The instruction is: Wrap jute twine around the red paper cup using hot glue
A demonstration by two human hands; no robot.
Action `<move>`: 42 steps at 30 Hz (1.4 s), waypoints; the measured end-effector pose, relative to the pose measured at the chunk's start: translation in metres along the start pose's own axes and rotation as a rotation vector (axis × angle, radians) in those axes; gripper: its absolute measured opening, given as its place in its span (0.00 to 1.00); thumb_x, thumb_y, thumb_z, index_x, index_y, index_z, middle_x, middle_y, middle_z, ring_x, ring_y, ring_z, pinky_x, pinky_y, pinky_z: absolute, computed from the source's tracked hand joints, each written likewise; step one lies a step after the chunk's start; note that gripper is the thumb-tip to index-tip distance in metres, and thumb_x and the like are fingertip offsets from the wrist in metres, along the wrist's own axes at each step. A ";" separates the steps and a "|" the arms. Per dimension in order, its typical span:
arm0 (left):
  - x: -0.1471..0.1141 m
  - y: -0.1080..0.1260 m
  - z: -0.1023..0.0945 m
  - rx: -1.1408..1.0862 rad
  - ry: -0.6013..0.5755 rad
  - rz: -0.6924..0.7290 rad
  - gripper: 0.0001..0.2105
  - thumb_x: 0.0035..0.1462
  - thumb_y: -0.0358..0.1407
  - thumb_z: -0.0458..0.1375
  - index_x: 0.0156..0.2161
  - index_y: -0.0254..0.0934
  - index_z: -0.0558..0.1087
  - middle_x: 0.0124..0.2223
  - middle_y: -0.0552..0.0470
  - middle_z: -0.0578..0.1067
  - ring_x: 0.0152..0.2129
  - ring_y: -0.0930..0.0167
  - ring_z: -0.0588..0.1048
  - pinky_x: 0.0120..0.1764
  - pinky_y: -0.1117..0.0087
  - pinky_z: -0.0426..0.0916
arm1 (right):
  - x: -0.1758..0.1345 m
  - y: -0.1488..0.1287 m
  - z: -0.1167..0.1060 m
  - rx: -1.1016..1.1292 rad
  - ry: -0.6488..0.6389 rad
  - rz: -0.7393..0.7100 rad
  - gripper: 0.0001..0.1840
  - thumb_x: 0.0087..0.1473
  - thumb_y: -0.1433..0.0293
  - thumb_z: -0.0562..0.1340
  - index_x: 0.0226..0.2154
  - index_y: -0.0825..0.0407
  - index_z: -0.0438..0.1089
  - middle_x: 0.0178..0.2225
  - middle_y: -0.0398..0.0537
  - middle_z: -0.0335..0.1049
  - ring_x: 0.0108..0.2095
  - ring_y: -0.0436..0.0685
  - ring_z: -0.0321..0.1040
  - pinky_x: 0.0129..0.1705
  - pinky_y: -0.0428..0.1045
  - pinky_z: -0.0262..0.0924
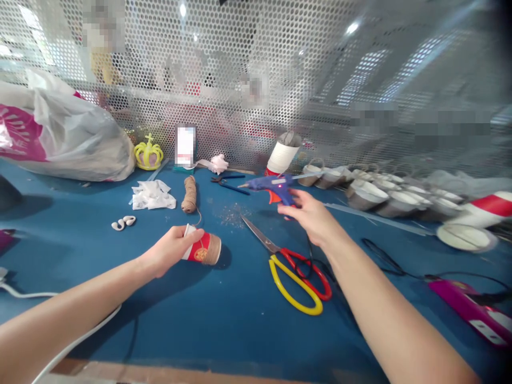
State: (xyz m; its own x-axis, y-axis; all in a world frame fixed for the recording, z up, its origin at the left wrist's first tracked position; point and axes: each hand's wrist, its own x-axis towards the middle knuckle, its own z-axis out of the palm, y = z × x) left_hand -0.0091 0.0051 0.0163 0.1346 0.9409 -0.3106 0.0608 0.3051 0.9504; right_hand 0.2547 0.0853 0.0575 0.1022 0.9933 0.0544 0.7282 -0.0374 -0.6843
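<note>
My left hand (pixel 174 249) is closed around a red and white paper cup (pixel 197 249), which lies on its side with its base toward the right. Brown twine (pixel 213 250) is wound about the base end, and a strand runs back to a twine skein (pixel 190 194) behind it. In my right hand (pixel 308 213) is a blue hot glue gun (pixel 276 185) with an orange trigger, its nozzle aimed left and a small red light showing. A glue stick sticks out of its rear. Scissors (pixel 276 249) with red and yellow handles lie between my hands.
Pliers (pixel 230 184), white paper pieces (pixel 153 195), a phone (pixel 185 146) and a yellow crown (pixel 148 153) stand or lie farther back. Stacked cups (pixel 285 152) and several twine-wrapped cups (pixel 366 193) are at right, near a purple power strip (pixel 468 306). A plastic bag (pixel 88 138) fills the left.
</note>
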 end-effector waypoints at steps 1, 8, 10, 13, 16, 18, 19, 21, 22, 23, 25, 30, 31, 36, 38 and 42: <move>0.000 -0.001 0.000 0.006 0.003 0.000 0.21 0.42 0.51 0.58 0.30 0.32 0.71 0.22 0.54 0.72 0.21 0.71 0.71 0.25 0.74 0.60 | -0.010 -0.005 -0.006 0.178 -0.059 -0.038 0.14 0.47 0.70 0.59 0.40 0.53 0.64 0.38 0.50 0.71 0.35 0.52 0.70 0.31 0.44 0.64; 0.002 0.001 -0.001 0.017 0.057 0.005 0.19 0.42 0.49 0.58 0.30 0.32 0.71 0.21 0.53 0.72 0.19 0.71 0.70 0.21 0.75 0.58 | -0.071 -0.028 -0.007 0.345 -0.400 -0.157 0.09 0.48 0.66 0.58 0.31 0.54 0.66 0.20 0.43 0.67 0.20 0.48 0.65 0.24 0.44 0.62; 0.004 0.000 -0.003 0.053 0.076 -0.009 0.19 0.43 0.49 0.58 0.30 0.32 0.71 0.19 0.55 0.70 0.18 0.72 0.69 0.19 0.75 0.57 | -0.083 -0.031 0.000 0.318 -0.436 -0.207 0.09 0.49 0.67 0.57 0.32 0.55 0.66 0.16 0.39 0.63 0.17 0.48 0.62 0.22 0.44 0.60; 0.007 -0.003 -0.007 0.105 0.087 -0.008 0.18 0.44 0.49 0.57 0.30 0.32 0.71 0.16 0.56 0.68 0.16 0.72 0.68 0.17 0.76 0.55 | -0.096 -0.032 0.009 0.208 -0.472 -0.221 0.09 0.49 0.65 0.57 0.29 0.54 0.66 0.13 0.37 0.59 0.14 0.48 0.59 0.19 0.44 0.58; 0.009 -0.007 -0.007 0.109 0.071 0.021 0.18 0.47 0.48 0.56 0.31 0.33 0.71 0.17 0.56 0.68 0.16 0.73 0.69 0.18 0.76 0.56 | -0.104 -0.031 0.015 0.049 -0.417 -0.254 0.11 0.50 0.61 0.56 0.27 0.52 0.67 0.12 0.38 0.59 0.14 0.49 0.59 0.18 0.45 0.57; 0.010 -0.007 -0.007 0.109 0.065 0.024 0.18 0.47 0.48 0.56 0.31 0.33 0.71 0.18 0.55 0.69 0.17 0.73 0.69 0.18 0.76 0.56 | -0.107 -0.029 0.018 -0.042 -0.360 -0.321 0.11 0.51 0.61 0.56 0.26 0.51 0.67 0.13 0.38 0.61 0.15 0.49 0.61 0.20 0.45 0.58; 0.010 -0.007 -0.007 0.110 0.068 0.022 0.17 0.47 0.48 0.56 0.31 0.33 0.71 0.18 0.55 0.69 0.17 0.73 0.69 0.18 0.76 0.57 | -0.107 -0.028 0.019 -0.079 -0.341 -0.361 0.11 0.51 0.61 0.56 0.26 0.50 0.67 0.14 0.38 0.63 0.16 0.50 0.62 0.22 0.45 0.58; 0.010 -0.005 -0.007 0.123 0.080 0.010 0.17 0.47 0.48 0.56 0.31 0.33 0.71 0.17 0.56 0.68 0.16 0.73 0.69 0.18 0.76 0.56 | -0.108 -0.025 0.021 -0.137 -0.305 -0.438 0.11 0.51 0.62 0.56 0.26 0.50 0.66 0.17 0.40 0.66 0.20 0.50 0.65 0.25 0.45 0.60; 0.009 -0.003 -0.007 0.135 0.090 -0.002 0.17 0.47 0.48 0.57 0.30 0.33 0.71 0.17 0.56 0.68 0.15 0.73 0.68 0.17 0.76 0.56 | -0.108 -0.024 0.022 -0.161 -0.286 -0.475 0.10 0.52 0.62 0.56 0.26 0.50 0.66 0.19 0.40 0.67 0.22 0.51 0.66 0.27 0.45 0.60; 0.009 -0.002 -0.007 0.147 0.102 -0.017 0.16 0.46 0.48 0.57 0.29 0.33 0.71 0.16 0.56 0.67 0.14 0.74 0.68 0.17 0.76 0.55 | -0.108 -0.022 0.023 -0.182 -0.267 -0.510 0.10 0.52 0.62 0.56 0.26 0.50 0.66 0.22 0.41 0.69 0.23 0.51 0.66 0.28 0.45 0.60; 0.008 0.000 -0.007 0.159 0.123 -0.038 0.16 0.45 0.48 0.58 0.27 0.33 0.70 0.15 0.56 0.66 0.13 0.73 0.67 0.16 0.76 0.53 | -0.108 -0.020 0.024 -0.214 -0.246 -0.559 0.09 0.52 0.63 0.56 0.27 0.50 0.66 0.26 0.42 0.71 0.26 0.51 0.67 0.29 0.44 0.60; 0.008 0.000 -0.004 0.073 0.079 0.015 0.17 0.45 0.48 0.58 0.28 0.33 0.72 0.15 0.54 0.67 0.16 0.71 0.69 0.18 0.74 0.55 | -0.110 -0.020 0.024 -0.242 -0.270 -0.560 0.08 0.53 0.63 0.55 0.29 0.49 0.66 0.28 0.42 0.71 0.28 0.52 0.67 0.28 0.45 0.60; 0.008 0.000 -0.003 0.061 0.070 0.018 0.17 0.45 0.48 0.58 0.28 0.33 0.72 0.15 0.54 0.67 0.16 0.70 0.69 0.18 0.74 0.55 | -0.110 -0.020 0.023 -0.242 -0.271 -0.559 0.08 0.53 0.63 0.55 0.29 0.49 0.65 0.27 0.42 0.71 0.27 0.52 0.67 0.28 0.45 0.60; 0.005 0.005 -0.001 0.090 0.106 -0.038 0.16 0.44 0.47 0.59 0.26 0.32 0.72 0.13 0.56 0.65 0.13 0.73 0.66 0.17 0.74 0.51 | -0.113 -0.020 0.023 -0.275 -0.270 -0.591 0.07 0.52 0.64 0.56 0.29 0.49 0.65 0.28 0.42 0.70 0.26 0.51 0.66 0.25 0.44 0.58; 0.004 0.008 0.000 0.107 0.110 -0.043 0.16 0.44 0.47 0.59 0.27 0.33 0.72 0.14 0.56 0.66 0.12 0.74 0.65 0.16 0.74 0.50 | -0.114 -0.020 0.022 -0.292 -0.278 -0.601 0.07 0.52 0.64 0.56 0.29 0.49 0.65 0.28 0.43 0.70 0.26 0.51 0.66 0.24 0.44 0.58; 0.002 0.012 0.002 0.174 0.130 -0.074 0.17 0.45 0.47 0.57 0.27 0.32 0.71 0.14 0.56 0.65 0.09 0.77 0.59 0.15 0.74 0.44 | -0.115 -0.026 0.020 -0.298 -0.275 -0.603 0.08 0.52 0.64 0.56 0.26 0.49 0.63 0.24 0.41 0.68 0.25 0.50 0.65 0.25 0.43 0.57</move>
State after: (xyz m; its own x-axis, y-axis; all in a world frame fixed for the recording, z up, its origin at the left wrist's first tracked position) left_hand -0.0061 0.0100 0.0275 -0.0048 0.9316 -0.3636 0.2372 0.3543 0.9046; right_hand 0.2102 -0.0258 0.0543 -0.5206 0.8409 0.1478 0.7619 0.5357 -0.3641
